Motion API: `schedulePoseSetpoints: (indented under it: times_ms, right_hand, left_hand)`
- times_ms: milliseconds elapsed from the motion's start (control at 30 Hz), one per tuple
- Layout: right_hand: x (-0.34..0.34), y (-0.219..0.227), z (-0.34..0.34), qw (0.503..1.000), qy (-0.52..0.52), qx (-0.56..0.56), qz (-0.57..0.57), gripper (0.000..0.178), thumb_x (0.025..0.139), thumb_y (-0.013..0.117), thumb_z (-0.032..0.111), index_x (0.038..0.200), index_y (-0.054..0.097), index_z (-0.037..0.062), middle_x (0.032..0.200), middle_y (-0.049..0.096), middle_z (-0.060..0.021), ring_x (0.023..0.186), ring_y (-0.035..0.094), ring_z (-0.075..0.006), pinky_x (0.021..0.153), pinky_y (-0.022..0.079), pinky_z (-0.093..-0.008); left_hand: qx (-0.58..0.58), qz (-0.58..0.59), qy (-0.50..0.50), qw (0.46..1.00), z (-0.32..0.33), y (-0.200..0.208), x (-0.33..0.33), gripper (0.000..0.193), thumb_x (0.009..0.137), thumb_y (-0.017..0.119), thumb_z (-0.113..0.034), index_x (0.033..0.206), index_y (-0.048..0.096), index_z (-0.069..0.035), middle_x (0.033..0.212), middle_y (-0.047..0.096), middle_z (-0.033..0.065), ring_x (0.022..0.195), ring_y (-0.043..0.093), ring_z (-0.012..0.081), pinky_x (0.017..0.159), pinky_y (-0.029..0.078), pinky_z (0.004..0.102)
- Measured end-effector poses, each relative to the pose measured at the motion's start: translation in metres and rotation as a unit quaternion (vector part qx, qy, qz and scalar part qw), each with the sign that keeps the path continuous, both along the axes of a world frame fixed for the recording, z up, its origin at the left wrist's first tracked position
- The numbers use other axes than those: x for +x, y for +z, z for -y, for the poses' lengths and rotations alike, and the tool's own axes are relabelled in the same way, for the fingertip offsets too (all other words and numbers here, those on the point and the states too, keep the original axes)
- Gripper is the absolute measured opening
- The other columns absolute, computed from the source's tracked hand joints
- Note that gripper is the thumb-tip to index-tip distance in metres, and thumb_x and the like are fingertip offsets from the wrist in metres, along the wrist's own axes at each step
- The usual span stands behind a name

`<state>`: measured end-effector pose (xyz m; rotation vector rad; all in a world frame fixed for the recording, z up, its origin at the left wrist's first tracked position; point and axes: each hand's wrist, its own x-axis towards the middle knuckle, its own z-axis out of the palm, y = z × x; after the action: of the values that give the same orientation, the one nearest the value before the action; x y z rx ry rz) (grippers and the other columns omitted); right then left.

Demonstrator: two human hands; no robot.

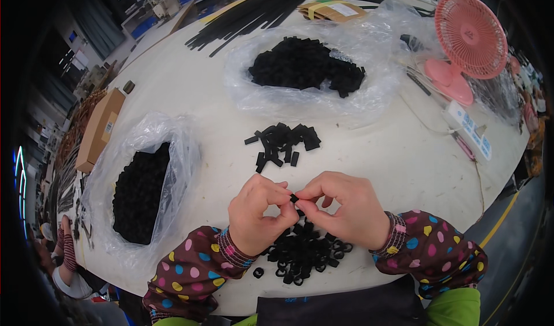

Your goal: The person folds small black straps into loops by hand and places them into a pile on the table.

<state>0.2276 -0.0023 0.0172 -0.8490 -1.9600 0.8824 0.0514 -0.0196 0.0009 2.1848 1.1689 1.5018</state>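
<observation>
In front of me, my left hand [258,213] and my right hand [346,206] meet, thumb and forefinger pinched on each side. Between the fingertips they hold a small black strip piece [294,198], mostly covered by the fingers. Just below the hands lies a pile of small black loops [300,254], curled into rings. One loose loop [258,272] sits apart at the pile's left. Beyond my hands is a scattered heap of short flat black strips [284,141]. Both forearms wear dotted sleeve covers.
A clear plastic bag [186,170] of black pieces lies at left, another bag [236,92] farther back. A pink fan [470,34] and white power strip [468,131] stand at right. A cardboard box [99,131] rests on the left edge; long black strips [248,14] lie behind.
</observation>
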Motion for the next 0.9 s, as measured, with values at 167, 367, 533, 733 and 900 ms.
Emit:
schedulePoseSetpoints:
  times_ms: [167, 367, 533, 733, 900]
  right_hand:
    - [0.002, 0.003, -0.002, 0.999, 0.002, -0.022, 0.033, 0.010, 0.077, 0.066, 0.013, 0.082, 0.061, 0.0061, 0.076, 0.064, -0.0043, 0.066, 0.065, -0.0163, 0.055, 0.049, -0.0271]
    - [0.007, 0.007, -0.007, 0.997, 0.017, -0.034, 0.074, 0.012, 0.076, 0.066, 0.015, 0.082, 0.061, 0.0065, 0.077, 0.064, -0.0048, 0.065, 0.065, -0.0162, 0.056, 0.049, -0.0267]
    - [0.008, 0.003, -0.007, 0.995, 0.022, -0.094, 0.035, 0.014, 0.074, 0.067, 0.012, 0.085, 0.061, 0.0047, 0.078, 0.065, -0.0049, 0.065, 0.064, -0.0128, 0.058, 0.049, -0.0246]
    - [0.014, 0.005, -0.015, 0.909, 0.123, -0.378, -0.128, 0.012, 0.080, 0.062, 0.006, 0.089, 0.059, -0.0009, 0.081, 0.064, -0.0038, 0.070, 0.062, -0.0081, 0.062, 0.050, -0.0210]
    - [0.012, 0.005, -0.015, 0.862, 0.158, -0.457, -0.153, 0.014, 0.083, 0.061, 0.006, 0.094, 0.057, -0.0004, 0.085, 0.063, -0.0048, 0.075, 0.062, -0.0084, 0.063, 0.048, -0.0182]
  left_hand:
    - [-0.012, -0.029, -0.016, 0.999, -0.001, -0.003, -0.002, 0.024, 0.062, 0.065, 0.010, 0.077, 0.052, -0.004, 0.074, 0.057, 0.0076, 0.069, 0.061, 0.0209, 0.074, 0.056, 0.0346]
    - [0.018, -0.090, -0.026, 0.995, -0.002, -0.001, -0.004, 0.026, 0.058, 0.066, 0.010, 0.077, 0.054, -0.003, 0.071, 0.057, 0.0073, 0.068, 0.061, 0.0225, 0.074, 0.056, 0.0336]
    - [-0.233, 0.053, -0.113, 0.964, -0.001, 0.010, -0.008, 0.019, 0.074, 0.065, 0.003, 0.088, 0.054, -0.002, 0.079, 0.059, 0.0073, 0.072, 0.062, 0.0176, 0.072, 0.055, 0.0289]
    - [-0.527, 0.307, -0.278, 0.742, -0.011, 0.011, -0.025, 0.015, 0.087, 0.058, -0.005, 0.099, 0.053, 0.002, 0.094, 0.062, 0.0108, 0.086, 0.064, 0.0172, 0.077, 0.054, 0.0276]
    - [-0.537, 0.315, -0.313, 0.718, -0.011, 0.004, -0.027, 0.013, 0.086, 0.060, -0.004, 0.096, 0.054, 0.002, 0.095, 0.062, 0.0105, 0.087, 0.064, 0.0170, 0.078, 0.054, 0.0279]
